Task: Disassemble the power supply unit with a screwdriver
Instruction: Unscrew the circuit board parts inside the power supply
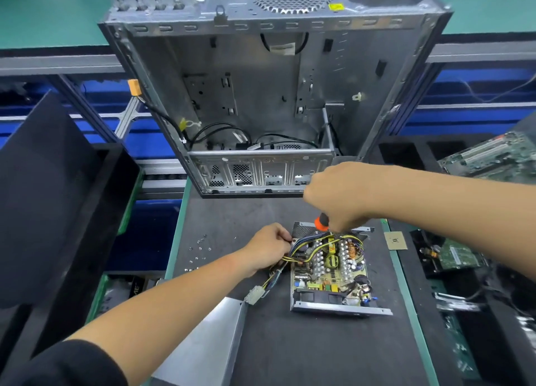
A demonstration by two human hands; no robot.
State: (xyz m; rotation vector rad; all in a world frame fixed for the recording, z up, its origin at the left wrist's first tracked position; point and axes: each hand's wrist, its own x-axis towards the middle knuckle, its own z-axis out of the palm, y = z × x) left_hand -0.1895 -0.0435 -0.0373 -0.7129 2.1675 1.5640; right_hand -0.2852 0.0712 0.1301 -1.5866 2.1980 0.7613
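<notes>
The power supply unit [330,269] lies open on the dark mat [261,342], its green board facing up. The left hand [268,248] sits at its left edge, fingers curled round the bundle of wires [293,252]. The right hand [338,195] is above the far end, fingers wrapped round the orange screwdriver [322,222]; its tip looks hidden among the wires. Small screws [198,250] lie nearby on the left.

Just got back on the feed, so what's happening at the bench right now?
A person is taking apart an opened power supply unit on the dark mat. The right hand grips an orange-handled screwdriver at its far end; the left hand holds back its wire bundle. The cover lies nearby, loose screws to the left.
</notes>
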